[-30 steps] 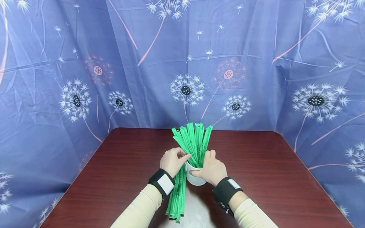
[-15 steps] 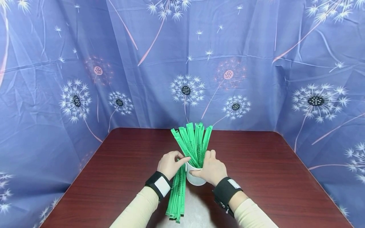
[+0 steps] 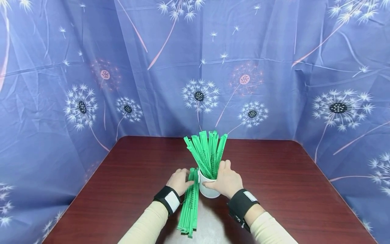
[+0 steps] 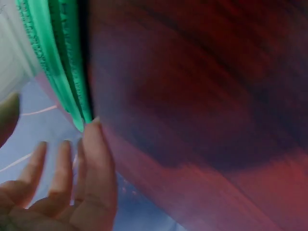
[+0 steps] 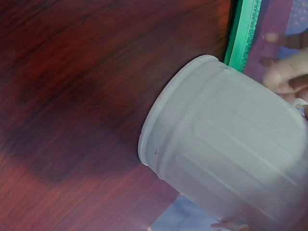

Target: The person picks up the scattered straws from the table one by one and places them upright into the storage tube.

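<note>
Long flat green strips with black print, which look like wrapped straws (image 3: pixel 204 152), stand fanned out in a small white bucket (image 3: pixel 208 190). My right hand (image 3: pixel 228 181) holds the bucket by its rim, thumb on the near side. More wrapped straws (image 3: pixel 189 211) lie in a bundle on the table, just left of the bucket. My left hand (image 3: pixel 178 181) is at the far part of that bundle, with thumb and fingers apart. In the left wrist view its fingers (image 4: pixel 98 163) reach the ends of the straws (image 4: pixel 60 53) and grip none.
The dark red wooden table (image 3: pixel 268 169) extends to both sides of the bucket. A blue curtain (image 3: pixel 170 101) with dandelion prints hangs behind the table and along its sides.
My left hand has come down from the straws at the bucket's rim to the bundle on the table, its thumb and fingers spreading. My right hand stays on the bucket.
</note>
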{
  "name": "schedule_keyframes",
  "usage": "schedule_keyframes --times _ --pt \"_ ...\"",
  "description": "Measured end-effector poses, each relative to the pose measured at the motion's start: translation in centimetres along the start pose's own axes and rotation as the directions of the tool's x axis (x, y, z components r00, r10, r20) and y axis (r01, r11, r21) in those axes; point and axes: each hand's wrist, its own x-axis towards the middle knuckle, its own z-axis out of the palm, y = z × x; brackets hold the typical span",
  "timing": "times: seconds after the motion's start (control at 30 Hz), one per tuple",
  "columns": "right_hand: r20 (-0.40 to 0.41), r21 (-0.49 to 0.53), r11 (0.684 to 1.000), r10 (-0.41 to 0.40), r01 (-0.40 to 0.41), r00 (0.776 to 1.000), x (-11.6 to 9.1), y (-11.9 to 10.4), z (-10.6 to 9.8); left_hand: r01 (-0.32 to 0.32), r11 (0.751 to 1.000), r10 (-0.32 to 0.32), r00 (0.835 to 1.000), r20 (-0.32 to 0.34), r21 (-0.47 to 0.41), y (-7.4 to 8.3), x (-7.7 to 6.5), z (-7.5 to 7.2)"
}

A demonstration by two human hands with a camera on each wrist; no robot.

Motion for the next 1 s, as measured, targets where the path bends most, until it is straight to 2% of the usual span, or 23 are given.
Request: schedule_keyframes --times 0.1,0.13,0.3,0.47,0.57,0.67,0.77,0.9,1.0 --pt "0.002 -0.005 1.000 0.003 -0.003 1.000 0.0 0.0 -0.1 0.040 0.999 -0.041 0.998 0.037 0.033 0.0 0.0 0.2" --pt "0.004 -0.006 1.000 0.004 -0.004 1.000 0.0 0.0 -0.1 0.070 0.997 -0.071 0.996 0.058 0.027 0.3 -0.1 0.0" --pt "0.004 -0.009 1.000 0.009 -0.009 1.000 0.0 -0.1 -0.1 0.137 0.990 -0.138 0.984 0.116 0.018 0.0 -0.1 0.4" --pt "-0.002 0.015 1.000 0.012 -0.012 1.000 0.0 0.0 0.0 0.238 0.961 -0.213 0.962 0.173 -0.140 -0.6 -0.2 0.7" --pt "-0.023 0.074 0.997 0.021 -0.019 1.000 0.0 0.1 0.2 0.260 0.941 -0.223 0.958 0.180 -0.219 -0.8 -0.3 0.7" --pt "-0.037 0.184 0.982 0.052 -0.044 0.998 -0.2 0.2 0.5 0.251 0.934 -0.216 0.963 0.160 -0.253 -1.0 -0.6 0.3" --pt "-0.024 0.315 0.945 0.103 -0.090 0.994 -0.4 0.3 1.0 0.239 0.930 -0.213 0.970 0.121 -0.279 -1.3 -0.6 0.0" --pt "-0.007 0.441 0.889 0.143 -0.125 0.990 -0.8 0.7 1.4 0.204 0.933 -0.207 0.978 0.024 -0.296 -1.5 -0.1 -0.8" --pt "-0.014 0.497 0.860 0.146 -0.120 0.989 -1.1 0.9 1.6 0.174 0.928 -0.207 0.976 -0.066 -0.329 -0.8 0.3 -2.0"
